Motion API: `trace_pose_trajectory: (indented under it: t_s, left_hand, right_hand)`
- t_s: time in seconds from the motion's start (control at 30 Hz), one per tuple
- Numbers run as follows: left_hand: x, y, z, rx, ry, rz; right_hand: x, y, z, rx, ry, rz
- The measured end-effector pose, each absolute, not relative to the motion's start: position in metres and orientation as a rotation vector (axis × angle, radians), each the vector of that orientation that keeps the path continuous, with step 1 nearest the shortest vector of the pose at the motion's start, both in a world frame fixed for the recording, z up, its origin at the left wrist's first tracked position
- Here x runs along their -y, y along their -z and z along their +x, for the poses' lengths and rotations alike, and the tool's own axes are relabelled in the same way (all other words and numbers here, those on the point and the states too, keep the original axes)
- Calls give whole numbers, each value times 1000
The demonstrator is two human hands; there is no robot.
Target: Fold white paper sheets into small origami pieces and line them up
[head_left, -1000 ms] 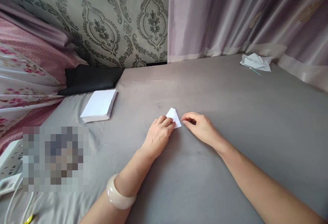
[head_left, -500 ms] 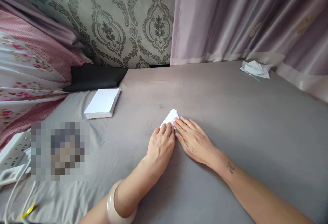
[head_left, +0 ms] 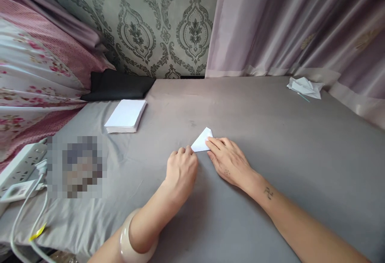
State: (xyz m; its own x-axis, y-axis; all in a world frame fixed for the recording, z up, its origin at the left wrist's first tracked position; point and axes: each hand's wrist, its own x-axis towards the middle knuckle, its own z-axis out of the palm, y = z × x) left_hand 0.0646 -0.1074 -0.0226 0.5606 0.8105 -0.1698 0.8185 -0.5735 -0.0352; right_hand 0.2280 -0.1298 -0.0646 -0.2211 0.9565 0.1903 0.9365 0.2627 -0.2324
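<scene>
Left hand (head_left: 182, 170) slid outward to left corner of folded paper (head_left: 201, 141); curled, pinch unclear. Right hand (head_left: 227, 158) lies flat, extended; steady pressure prevents skidding.

No word, number or brand can be read. The bare right hand (head_left: 230, 159) carries a cluster of small dark dots (head_left: 227, 172) on its back, and its wrist a dark drawn sign (head_left: 268, 193) of crossed lines with bent ends. By the left edge of the grey cloth-covered surface (head_left: 270, 134), a white rectangular plastic block (head_left: 15, 194) bears a faint patch, too small to make out.
</scene>
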Motion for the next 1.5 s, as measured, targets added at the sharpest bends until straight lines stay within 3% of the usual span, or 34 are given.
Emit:
trace_pose_trajectory:
  t_s: [0.27, 0.67, 0.97, 1.1, 1.3, 1.5]
  left_hand:
    - [108, 32, 74, -1208, 50, 2824]
    - [110, 58, 83, -1234, -216, 2851]
    - [109, 59, 85, -1260, -242, 2795]
    - [107, 61, 83, -1266, -315, 2788]
    - [98, 60, 78, -1289, -331, 2784]
    - [95, 61, 79, -1182, -372, 2869]
  right_hand:
    - [125, 53, 232, 2321, -99, -1715]
    - [101, 62, 269, 2314, -462, -1561]
    - [66, 66, 275, 2360, -300, -1548]
    - [39, 59, 277, 2322, -494, -1484]
    - [18, 43, 276, 2308, -883, -1730]
    - [22, 41, 275, 2213, -827, -1794]
